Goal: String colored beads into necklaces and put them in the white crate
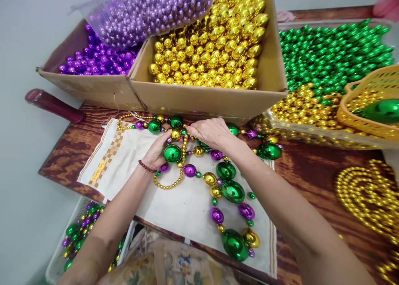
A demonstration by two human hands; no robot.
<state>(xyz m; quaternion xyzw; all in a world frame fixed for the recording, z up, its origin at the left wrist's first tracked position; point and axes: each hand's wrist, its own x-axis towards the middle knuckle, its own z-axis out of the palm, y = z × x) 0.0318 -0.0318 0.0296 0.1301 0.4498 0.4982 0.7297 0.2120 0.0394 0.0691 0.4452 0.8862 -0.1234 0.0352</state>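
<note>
A long bead garland [233, 191] of green, purple and gold balls lies in loops over a white cloth [196, 206]. My left hand [158, 151], with a brown bead bracelet at its wrist, is closed on the garland beside a big green ball [172, 153]. Close by, my right hand [210, 131] pinches the same garland just right of a gold ball [176, 134]; its fingertips are partly hidden. Between the hands hangs a string of small gold beads [168, 187], curving onto the cloth.
Behind stand cardboard boxes of purple beads [93, 62] and gold beads [208, 48], topped by a bag of lilac beads [152, 13]. Right are green beads [330, 52], a yellow basket [370, 79] and coiled gold strings [368, 197]. A dark red handle-like object [56, 106] juts left. Below is a bin [54, 260].
</note>
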